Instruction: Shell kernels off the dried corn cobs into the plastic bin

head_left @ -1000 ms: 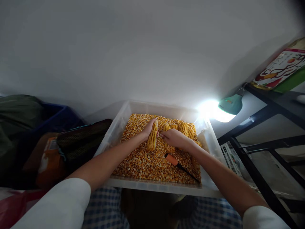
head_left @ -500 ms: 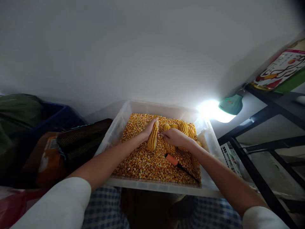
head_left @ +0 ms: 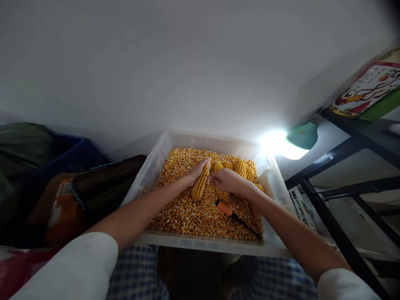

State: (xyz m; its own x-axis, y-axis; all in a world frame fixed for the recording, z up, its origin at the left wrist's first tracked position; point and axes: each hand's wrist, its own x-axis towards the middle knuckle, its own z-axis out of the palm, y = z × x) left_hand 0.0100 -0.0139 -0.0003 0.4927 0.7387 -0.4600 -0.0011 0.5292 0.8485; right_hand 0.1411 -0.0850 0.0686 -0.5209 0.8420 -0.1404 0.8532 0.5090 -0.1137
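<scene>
My left hand [head_left: 196, 171] is wrapped round an ear of corn [head_left: 200, 183], which leans with its upper end to the right. Curled fingers of my right hand [head_left: 222, 180] are at the ear's right side, close to its upper part; what they pinch, if anything, is too small to make out. Below both hands, loose corn kernels [head_left: 184, 221] fill much of a translucent plastic bin [head_left: 200, 141]. Several more ears of corn [head_left: 240, 168] lie on the kernels, partly behind my right hand. A tool with an orange handle [head_left: 224, 207] and a thin dark shaft rests nearer me.
A lit lamp [head_left: 301, 136] hangs from a dark metal rack [head_left: 340, 125] at the right. On the rack stands a labelled container [head_left: 368, 89]. To the left are a black mesh bag [head_left: 106, 181] and a blue crate [head_left: 73, 152]. A pale wall [head_left: 187, 71] rises behind the bin.
The ear in my left hand has tilted further, its upper end shifting right and its lower end left. My right hand has moved slightly left, closer against the ear.
</scene>
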